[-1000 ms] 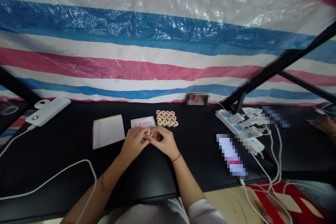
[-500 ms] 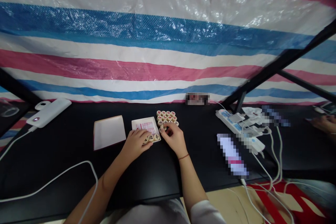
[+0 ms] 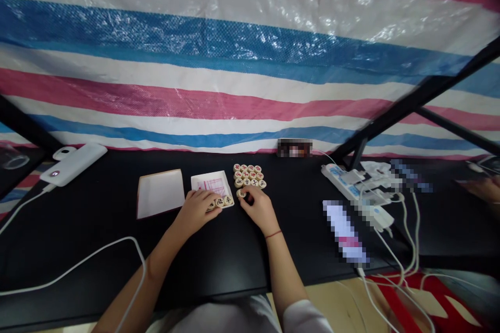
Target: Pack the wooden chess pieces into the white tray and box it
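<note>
With my right hand I pinch a round xiangqi piece between thumb and fingers, at the near left end of a block of pieces. That block of xiangqi pieces lies in rows, red characters at the back and dark ones in front. My left hand is curled over the near left corner of a shallow white box, its thumb along the near side. In the box, beside these fingers, a row of dark-lettered pieces shows, partly covered. Behind them lies a pink-and-white printed sheet.
An open box lid lies left of the box. At the far left is a white device with a cable. On the right are a power strip with plugs and a blurred phone. Another person's hand shows at the right edge.
My right hand has lowered the piece slightly to the near side of the block, showing the front row more fully. The box and my left hand have shifted a little left.
</note>
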{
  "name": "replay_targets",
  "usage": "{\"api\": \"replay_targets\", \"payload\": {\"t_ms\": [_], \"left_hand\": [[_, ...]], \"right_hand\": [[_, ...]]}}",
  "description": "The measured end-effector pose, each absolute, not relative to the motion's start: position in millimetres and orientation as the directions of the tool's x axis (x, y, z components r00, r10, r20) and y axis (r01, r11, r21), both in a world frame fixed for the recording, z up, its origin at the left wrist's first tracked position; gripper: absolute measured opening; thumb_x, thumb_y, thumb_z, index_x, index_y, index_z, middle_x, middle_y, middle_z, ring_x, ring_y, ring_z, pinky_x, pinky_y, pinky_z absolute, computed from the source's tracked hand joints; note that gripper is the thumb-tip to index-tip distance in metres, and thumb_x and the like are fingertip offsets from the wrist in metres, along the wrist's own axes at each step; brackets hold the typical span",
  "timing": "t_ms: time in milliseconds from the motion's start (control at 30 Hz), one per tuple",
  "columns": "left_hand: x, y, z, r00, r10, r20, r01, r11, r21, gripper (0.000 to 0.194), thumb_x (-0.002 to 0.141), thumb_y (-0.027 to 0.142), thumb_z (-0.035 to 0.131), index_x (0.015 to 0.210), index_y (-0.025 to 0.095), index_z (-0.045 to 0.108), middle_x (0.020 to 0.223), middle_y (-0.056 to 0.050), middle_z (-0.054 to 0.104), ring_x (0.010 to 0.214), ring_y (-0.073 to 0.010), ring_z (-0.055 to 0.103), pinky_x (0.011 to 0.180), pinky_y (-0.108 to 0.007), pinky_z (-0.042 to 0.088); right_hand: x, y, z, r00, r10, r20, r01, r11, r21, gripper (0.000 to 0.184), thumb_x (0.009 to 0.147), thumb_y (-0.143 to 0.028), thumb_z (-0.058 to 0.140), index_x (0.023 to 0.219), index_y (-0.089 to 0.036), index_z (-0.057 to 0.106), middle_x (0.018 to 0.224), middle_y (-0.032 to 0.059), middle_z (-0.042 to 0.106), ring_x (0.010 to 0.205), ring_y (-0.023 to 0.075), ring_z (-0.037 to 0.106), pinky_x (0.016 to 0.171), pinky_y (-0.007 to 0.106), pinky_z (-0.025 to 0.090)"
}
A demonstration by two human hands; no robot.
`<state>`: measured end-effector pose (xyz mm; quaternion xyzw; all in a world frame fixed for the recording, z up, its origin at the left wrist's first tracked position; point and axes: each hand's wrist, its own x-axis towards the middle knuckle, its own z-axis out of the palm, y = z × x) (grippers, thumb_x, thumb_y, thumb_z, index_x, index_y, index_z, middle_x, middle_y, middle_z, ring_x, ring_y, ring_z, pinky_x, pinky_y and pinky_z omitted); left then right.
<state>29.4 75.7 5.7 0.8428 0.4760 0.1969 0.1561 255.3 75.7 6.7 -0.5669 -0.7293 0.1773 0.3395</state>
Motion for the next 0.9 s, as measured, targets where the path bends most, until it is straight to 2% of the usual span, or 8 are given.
{"api": "replay_targets", "payload": {"t_ms": [300, 533, 900], "left_hand": [[29.3, 75.1, 6.8, 0.459, 0.872, 0.169, 0.742, -0.481, 0.466, 0.022, 0.087, 0.032, 0.058, 0.107, 0.025, 0.062, 0.107, -0.001, 0.07, 0.101, -0.0206, 0.06, 0.088, -0.036, 0.033], [26.6, 77.5, 7.0, 0.482, 0.865, 0.138, 0.73, -0.483, 0.484, 0.023, 0.087, 0.032, 0.059, 0.109, 0.025, 0.062, 0.108, -0.002, 0.07, 0.102, -0.0212, 0.06, 0.09, -0.036, 0.033], [23.8, 79.0, 5.6, 0.487, 0.865, 0.117, 0.729, -0.477, 0.492, 0.025, 0.087, 0.034, 0.059, 0.11, 0.026, 0.063, 0.107, -0.002, 0.07, 0.102, -0.021, 0.06, 0.092, -0.036, 0.034]], "right_hand": [[246.3, 74.8, 2.0, -0.058, 0.963, 0.262, 0.798, 0.202, -0.567, 0.016, 0.081, -0.022, 0.053, 0.094, -0.021, 0.061, 0.086, 0.0025, 0.064, 0.06, 0.0122, 0.054, 0.059, 0.022, 0.041], [246.6, 74.3, -0.3, -0.043, 0.973, 0.225, 0.801, 0.168, -0.574, 0.015, 0.082, -0.024, 0.053, 0.096, -0.022, 0.059, 0.091, 0.002, 0.064, 0.059, 0.0119, 0.053, 0.058, 0.022, 0.039], [248.4, 74.8, -0.3, -0.046, 0.968, 0.247, 0.792, 0.186, -0.581, 0.011, 0.079, -0.024, 0.053, 0.089, -0.021, 0.057, 0.091, 0.0024, 0.062, 0.06, 0.0117, 0.052, 0.059, 0.022, 0.04]]}}
